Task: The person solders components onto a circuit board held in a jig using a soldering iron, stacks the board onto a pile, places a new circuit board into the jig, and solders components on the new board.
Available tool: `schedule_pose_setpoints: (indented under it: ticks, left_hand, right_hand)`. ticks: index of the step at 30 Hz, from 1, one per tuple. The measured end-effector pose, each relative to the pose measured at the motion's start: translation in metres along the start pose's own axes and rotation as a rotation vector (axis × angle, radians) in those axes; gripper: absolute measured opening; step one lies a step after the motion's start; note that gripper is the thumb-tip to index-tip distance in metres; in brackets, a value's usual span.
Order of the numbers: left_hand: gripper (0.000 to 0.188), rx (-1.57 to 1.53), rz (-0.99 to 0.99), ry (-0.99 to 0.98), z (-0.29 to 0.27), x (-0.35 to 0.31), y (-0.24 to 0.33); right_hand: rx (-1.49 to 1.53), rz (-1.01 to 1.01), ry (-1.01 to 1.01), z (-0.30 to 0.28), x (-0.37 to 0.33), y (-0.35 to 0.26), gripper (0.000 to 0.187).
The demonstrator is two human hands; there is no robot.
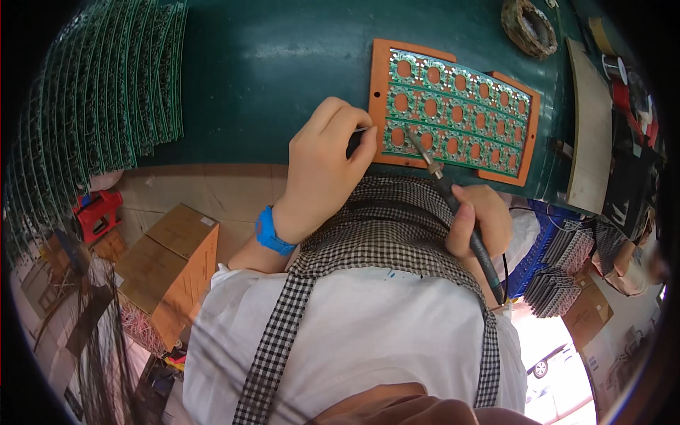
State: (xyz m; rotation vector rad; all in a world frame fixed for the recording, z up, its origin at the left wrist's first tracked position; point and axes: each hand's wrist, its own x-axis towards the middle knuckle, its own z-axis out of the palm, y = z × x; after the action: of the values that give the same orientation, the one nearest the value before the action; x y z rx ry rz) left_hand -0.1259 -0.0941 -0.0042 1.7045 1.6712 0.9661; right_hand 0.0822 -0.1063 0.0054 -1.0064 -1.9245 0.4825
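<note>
My right hand (483, 223) is wrapped around the dark handle of a soldering iron (445, 190). The iron slants up and to the left, its tip over the lower left part of a green circuit board panel (464, 106). Rows of small board sections with round openings make up the panel, which lies in an orange-brown frame (378, 106) on a green work table (283, 64). At the frame's left edge, my left hand (329, 152) is closed in a pinch. Something thin and light shows between thumb and forefinger; its kind is too small to make out.
Many green circuit board panels (106, 85) stand in close rows at the table's left. A tape-like ring (529, 28) lies at the far right, near a pale board (588, 131). Below the table are cardboard boxes (166, 258), a red item (99, 212) and a blue crate (542, 244).
</note>
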Motion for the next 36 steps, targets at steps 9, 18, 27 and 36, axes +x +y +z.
schedule_pose_setpoints:
  ticks: [9,18,27,36]
  left_hand:
    - [0.009,0.036,0.069,0.090,0.018,0.013,-0.010]
    - [0.009,0.121,0.108,0.037,0.009,0.020,-0.004]
    - [0.009,0.074,0.062,0.110,0.021,0.044,-0.009]
    - [0.009,0.082,0.069,0.047,0.021,0.052,-0.007]
  right_hand:
    - [-0.043,0.107,-0.071,0.009,0.022,0.005,0.004]
    - [-0.024,0.107,-0.099,0.010,0.025,0.007,0.007]
    - [-0.055,0.210,-0.048,0.012,0.049,0.016,0.007]
    - [-0.018,0.158,-0.050,0.020,0.053,0.021,0.006]
